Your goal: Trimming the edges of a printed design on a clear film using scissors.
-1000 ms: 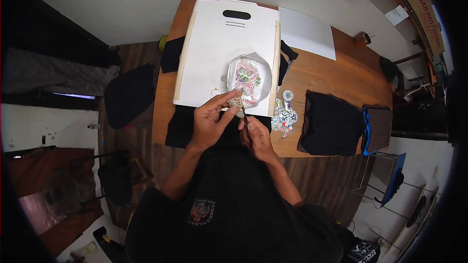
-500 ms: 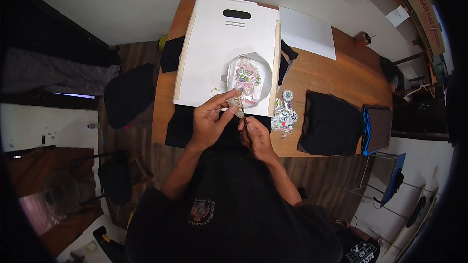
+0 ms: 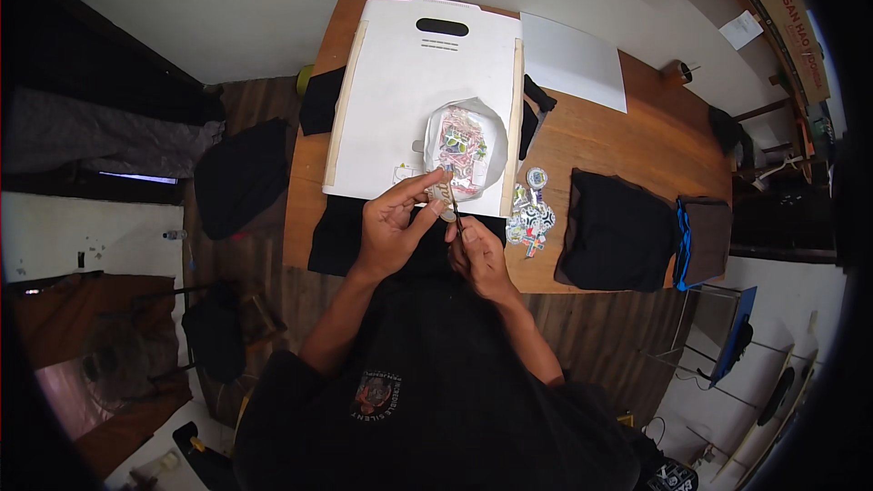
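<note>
In front of my chest, my left hand (image 3: 389, 225) pinches a small printed cutout (image 3: 440, 193), brown and cream like a sticker, between thumb and fingers. My right hand (image 3: 481, 256) is closed around dark scissors (image 3: 456, 213), whose blades point away from me along the cutout's right edge. Fingers cover most of the scissor handles. Just beyond both hands, a white round container (image 3: 496, 132) holds pinkish-white printed scraps (image 3: 466, 150). It stands on a white board (image 3: 382, 100). To the right of my right hand lies a pile of colourful cut stickers (image 3: 532, 216) on the wooden table (image 3: 600, 141).
Folded black cloth (image 3: 618, 232) lies on the table's right, beside a brown and blue folded piece (image 3: 702, 241). A white sheet (image 3: 575, 64) covers the far right part, near a brown cup (image 3: 676, 72). More black fabric (image 3: 341, 241) lies under the board's near edge.
The cutout has turned slightly between my left fingers, and the scissors have shifted a little along its edge. Both hands stay almost in place.
</note>
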